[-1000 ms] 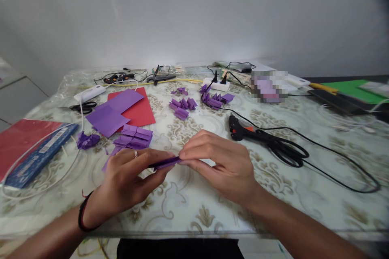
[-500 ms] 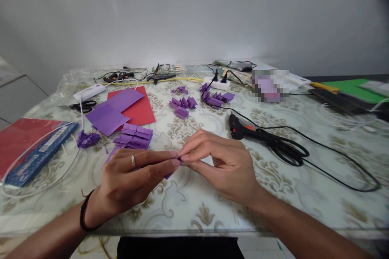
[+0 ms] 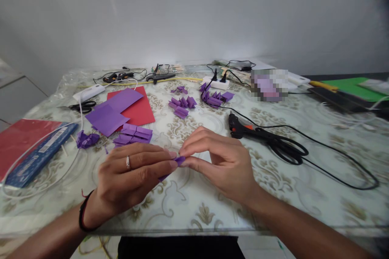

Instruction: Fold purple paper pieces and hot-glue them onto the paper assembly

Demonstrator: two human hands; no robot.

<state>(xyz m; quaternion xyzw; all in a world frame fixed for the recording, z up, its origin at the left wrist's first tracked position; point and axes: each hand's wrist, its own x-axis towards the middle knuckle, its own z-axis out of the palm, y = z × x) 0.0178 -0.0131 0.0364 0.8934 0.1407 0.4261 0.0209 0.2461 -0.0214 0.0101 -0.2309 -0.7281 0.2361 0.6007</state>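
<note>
- Pinching a small folded purple paper piece [image 3: 180, 161]: bare right hand [image 3: 226, 165]
- Clasping it too — bare left hand [image 3: 130, 178], fingers together
- Beneath it: glossy white-and-gold floral tabletop [image 3: 194, 202]
- Behind: plain grey wall [image 3: 194, 20]

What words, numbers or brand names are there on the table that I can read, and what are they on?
None can be read for sure.
Blue strip on the packet at the left: white lettering, slanted and too blurred to read.
White label on that strip: small dark marks, too tiny to read.
Purple-and-white thing at the back right: covered by blocky blur, so nothing on it can be read.
Held purple paper: no writing shows.
</note>
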